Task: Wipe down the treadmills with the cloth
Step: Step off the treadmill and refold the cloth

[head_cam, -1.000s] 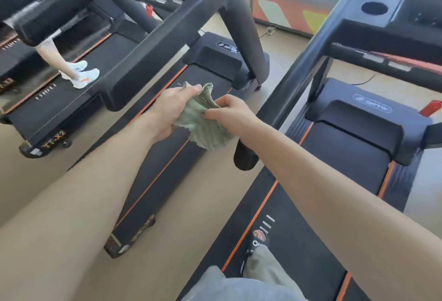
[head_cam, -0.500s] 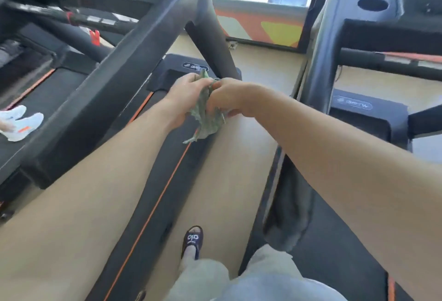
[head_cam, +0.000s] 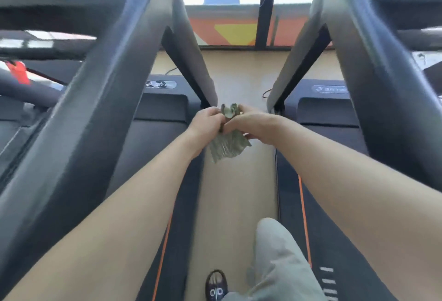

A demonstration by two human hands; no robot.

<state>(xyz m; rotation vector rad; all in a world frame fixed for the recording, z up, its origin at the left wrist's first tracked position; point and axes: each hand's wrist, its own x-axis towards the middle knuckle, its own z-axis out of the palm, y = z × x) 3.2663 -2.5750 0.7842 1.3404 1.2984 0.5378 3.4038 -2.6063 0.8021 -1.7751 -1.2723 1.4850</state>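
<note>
While the person stands in the tan floor aisle (head_cam: pixel 236 193) between two black treadmills with orange stripes (head_cam: pixel 153 147), the left hand (head_cam: pixel 207 124) and right hand (head_cam: pixel 250 124) both pinch a crumpled grey-green cloth (head_cam: pixel 227 148), held in mid-air above the aisle.

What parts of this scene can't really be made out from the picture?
- Cloth: its middle is hidden in the head view, bunched between the left hand and right hand.
- Left treadmill logo: blurred, unreadable.
- Right treadmill logo: cut off behind its upright.
- Both consoles: cut off by the top edge.
- Person's foot: partly cut by the bottom edge.
</note>
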